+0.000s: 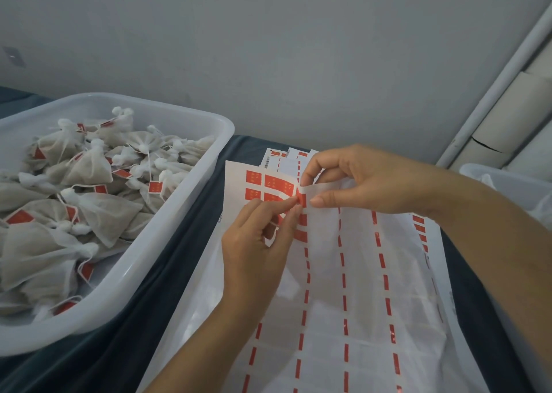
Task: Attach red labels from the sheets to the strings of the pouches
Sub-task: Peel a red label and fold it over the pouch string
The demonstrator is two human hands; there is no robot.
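A white label sheet (352,273) with rows of red labels and red dashed leftovers lies on the dark cloth in front of me. My right hand (358,180) pinches the sheet's upper edge and holds it lifted and curled. My left hand (257,243) pinches a red label (300,200) between thumb and forefinger at the curled edge of the sheet. Several white mesh pouches (89,165) with knotted strings, many bearing red labels, fill the white plastic tub (167,243) at the left.
More label sheets (280,156) lie stacked under the top one, toward the wall. A second white container (513,183) shows at the right edge. A dark blue cloth (185,252) covers the table. A grey wall stands behind, with pale pipes at the upper right.
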